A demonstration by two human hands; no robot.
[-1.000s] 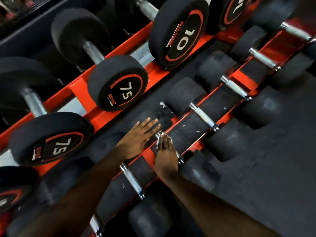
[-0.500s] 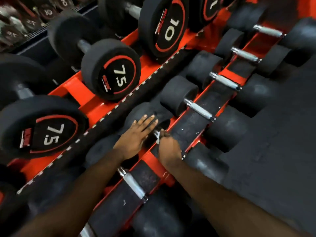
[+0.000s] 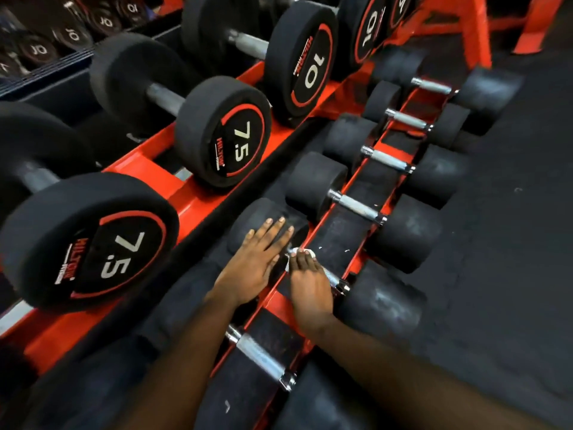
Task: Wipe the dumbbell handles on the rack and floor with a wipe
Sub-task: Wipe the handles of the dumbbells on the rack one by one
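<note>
Two 7.5 dumbbells [image 3: 223, 135] sit on the upper tier of the orange rack [image 3: 139, 169] at left. Below them, the left hand [image 3: 257, 265] lies flat, fingers straight and together, on the black head [image 3: 248, 212] of a small dumbbell on the lower tier. Just beside it, the right hand [image 3: 310, 290] curls its fingers over a white wipe [image 3: 305, 252] on that dumbbell's chrome handle [image 3: 336, 282]. Dark floor [image 3: 511, 243] lies to the right.
</note>
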